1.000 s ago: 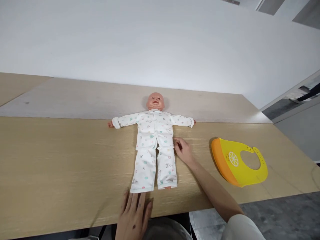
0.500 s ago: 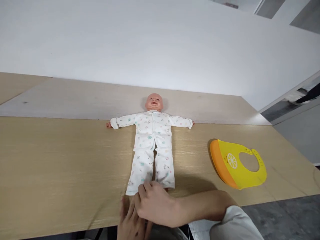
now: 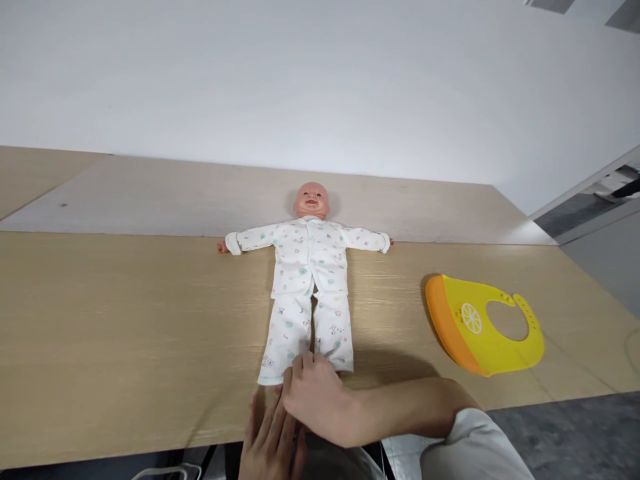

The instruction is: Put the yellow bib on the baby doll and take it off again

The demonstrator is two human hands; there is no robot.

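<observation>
A baby doll (image 3: 311, 201) lies on its back on the light wooden table (image 3: 125, 320), arms spread, wearing white patterned pyjamas (image 3: 309, 267). My right hand (image 3: 315, 400) has come across from the right and rests on the lower end of the trousers, its fingertips at the cuff. Whether it grips the cloth is hidden. Just below, my left hand (image 3: 273, 437) lies on the table with its fingers apart, close to the left-hand cuff and touching nothing else. A yellow and orange silicone bib (image 3: 480, 327) lies flat to the right of the doll, away from both hands.
A paler wooden board (image 3: 200, 203) lies behind the doll's head, with a white wall beyond it. The grey floor (image 3: 565, 433) shows past the table's near right edge. My white sleeve (image 3: 473, 447) enters at the bottom right.
My right hand has moved from beside the doll's waist down to the trouser cuffs, its forearm now lying across the near table edge. My left hand has shifted little, and the bib stays put.
</observation>
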